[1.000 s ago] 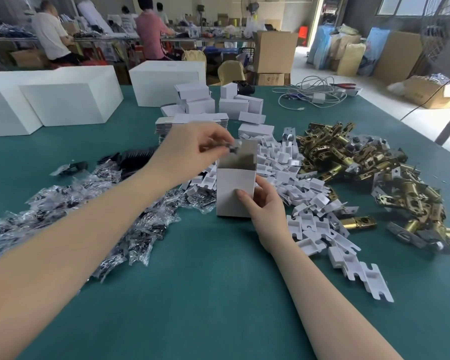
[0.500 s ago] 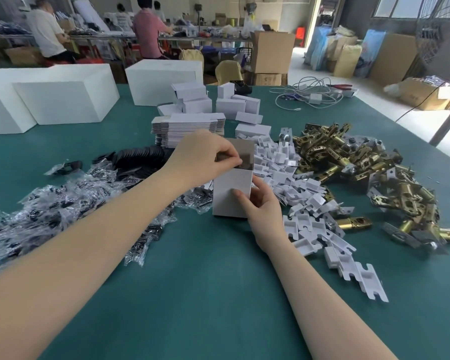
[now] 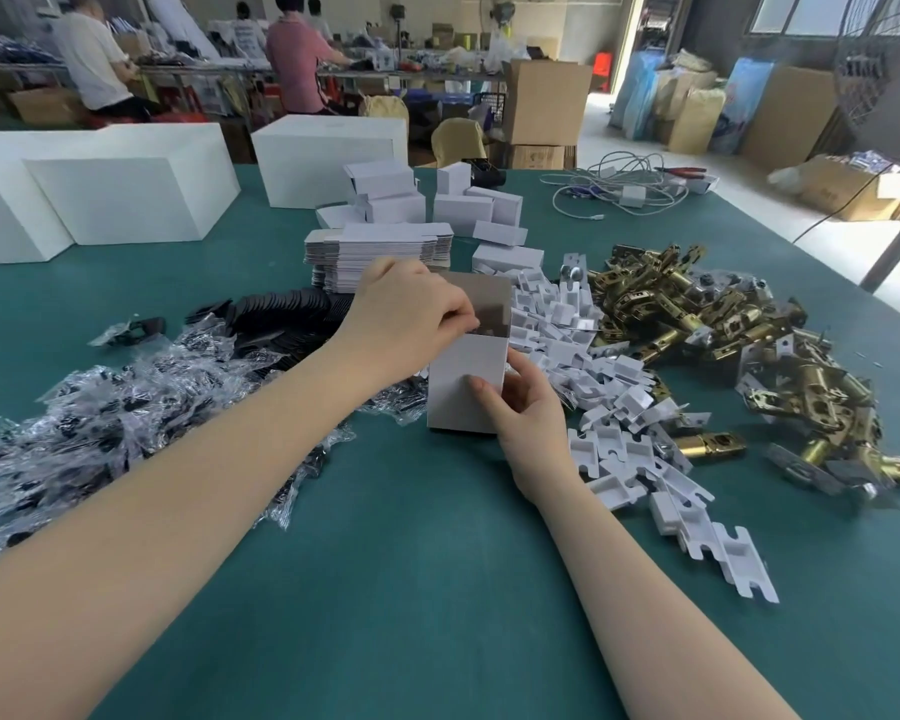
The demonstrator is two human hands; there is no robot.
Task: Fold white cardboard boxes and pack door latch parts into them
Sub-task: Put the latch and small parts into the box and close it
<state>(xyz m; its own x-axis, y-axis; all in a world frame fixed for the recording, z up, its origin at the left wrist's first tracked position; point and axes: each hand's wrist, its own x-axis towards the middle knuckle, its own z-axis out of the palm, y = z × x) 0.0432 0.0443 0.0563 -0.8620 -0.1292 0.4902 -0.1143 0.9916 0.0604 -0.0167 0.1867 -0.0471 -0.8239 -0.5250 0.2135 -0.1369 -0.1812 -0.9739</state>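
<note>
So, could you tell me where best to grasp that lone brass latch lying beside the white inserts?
Probably pinch the brass latch across its round barrel from above: it lies flat on the green table, apart from the pile, sides free.

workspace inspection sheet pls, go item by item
surface: green table, bare in front of the arms.
job's things: white box upright, top flap open; flat blanks stacked behind it; folded boxes further back; brass latches heaped on the right; white inserts beside the box.
clutter: bagged parts piled on the left; black plates; large white cartons.
grippers: left hand pinches something small at the box mouth; right hand holds the box side.
cables: white cable coiled at the far edge.
surroundings: people at benches; brown cartons; a fan on the right.
</note>
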